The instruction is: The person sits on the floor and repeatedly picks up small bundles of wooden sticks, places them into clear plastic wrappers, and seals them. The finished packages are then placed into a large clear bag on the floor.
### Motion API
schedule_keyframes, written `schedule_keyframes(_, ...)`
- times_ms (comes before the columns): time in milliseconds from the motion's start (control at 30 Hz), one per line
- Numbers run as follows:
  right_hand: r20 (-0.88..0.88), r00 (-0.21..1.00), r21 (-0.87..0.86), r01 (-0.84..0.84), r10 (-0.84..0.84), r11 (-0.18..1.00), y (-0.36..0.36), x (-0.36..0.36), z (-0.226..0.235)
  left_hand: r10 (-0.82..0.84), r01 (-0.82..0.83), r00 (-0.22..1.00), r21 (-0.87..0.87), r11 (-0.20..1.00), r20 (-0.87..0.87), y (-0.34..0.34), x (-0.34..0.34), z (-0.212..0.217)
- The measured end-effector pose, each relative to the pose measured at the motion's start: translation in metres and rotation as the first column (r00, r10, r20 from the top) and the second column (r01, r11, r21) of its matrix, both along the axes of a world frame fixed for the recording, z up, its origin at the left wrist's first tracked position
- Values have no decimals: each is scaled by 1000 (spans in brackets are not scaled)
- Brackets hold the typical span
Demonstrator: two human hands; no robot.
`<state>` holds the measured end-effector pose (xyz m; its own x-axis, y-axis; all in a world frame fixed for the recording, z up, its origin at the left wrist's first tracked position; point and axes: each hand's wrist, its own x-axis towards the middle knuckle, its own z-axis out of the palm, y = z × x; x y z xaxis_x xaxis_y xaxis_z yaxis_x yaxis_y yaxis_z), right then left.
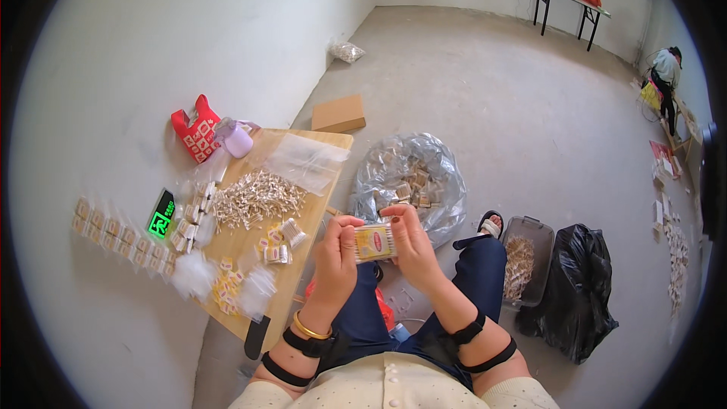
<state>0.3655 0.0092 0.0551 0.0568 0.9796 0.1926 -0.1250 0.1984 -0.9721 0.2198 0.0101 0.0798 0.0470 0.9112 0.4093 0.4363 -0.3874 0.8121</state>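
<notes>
Between my two hands, in front of my lap, is a small clear pack of cotton swabs with a yellow and white label. My left hand grips its left end, thumb and fingers closed on it. The right end is pinched by my right hand. To my left on the wooden table lie a heap of loose cotton swabs, several filled packs, small yellow labels and empty clear sleeves.
A large clear bag of filled packs stands ahead on the floor. At right are a grey bin holding swabs and a black plastic bag. Rows of packs stretch out at left, near a lit green display. Another person is far right.
</notes>
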Motion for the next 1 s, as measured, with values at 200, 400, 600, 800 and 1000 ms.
schedule_keyframes(200, -29, 997, -19, 68, -69, 998, 2, 0, -9, -18, 22, 991, -31, 999, 135, -3, 14, -5)
schedule_keyframes(400, -61, 982, 56, 180, -177, 982, 4, 5, -12, -21, 50, 939, -76, 996, 343, 5, 27, -5)
schedule_keyframes(600, -90, 980, 40, 183, -179, 982, 0, 5, -12, -48, 72, 949, -65, 995, 313, 15, 29, -13)
schedule_keyframes(800, -278, 950, -23, 143, -144, 989, 5, 11, -16, 78, -15, 985, 374, 927, -155, 12, 39, -1)
schedule_keyframes(1000, -303, 932, 26, 214, -196, 976, 12, 5, -30, -76, 108, 936, -74, 991, 345, 17, 46, 0)
